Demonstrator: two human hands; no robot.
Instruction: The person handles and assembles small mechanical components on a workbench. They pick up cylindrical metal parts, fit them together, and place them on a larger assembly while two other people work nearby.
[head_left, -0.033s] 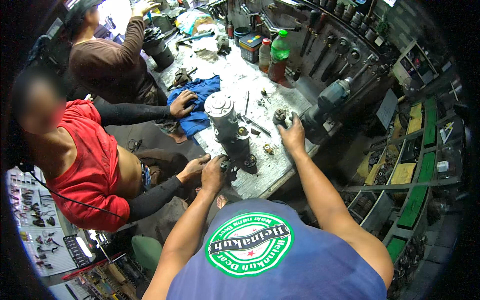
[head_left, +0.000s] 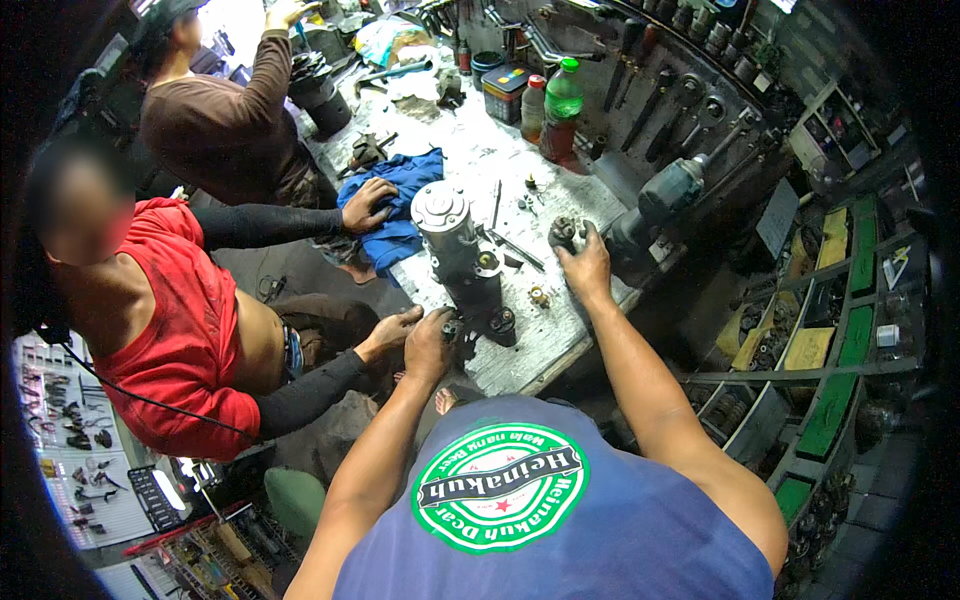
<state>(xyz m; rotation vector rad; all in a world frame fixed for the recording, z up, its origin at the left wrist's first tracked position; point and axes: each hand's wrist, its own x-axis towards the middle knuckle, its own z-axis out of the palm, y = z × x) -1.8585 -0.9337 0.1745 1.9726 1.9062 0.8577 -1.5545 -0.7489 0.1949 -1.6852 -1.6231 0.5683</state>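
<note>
Parts-handling, seemingly: left hand (head_left: 427,345) grips a dark round piece (head_left: 452,328) left of the silver-black metal cylinder (head_left: 443,212), right hand (head_left: 588,266) a knobbly dark-metal part (head_left: 563,230) rightward; next needs steadiness.

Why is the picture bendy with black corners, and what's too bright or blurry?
Head view: the fisheye lens curves the green-edged shelves and leaves black corners; head view: glare whitens the far part of the workbench; head view: a blurry patch covers the head of the person in red, but the metal cylinder looks fairly clear.
</note>
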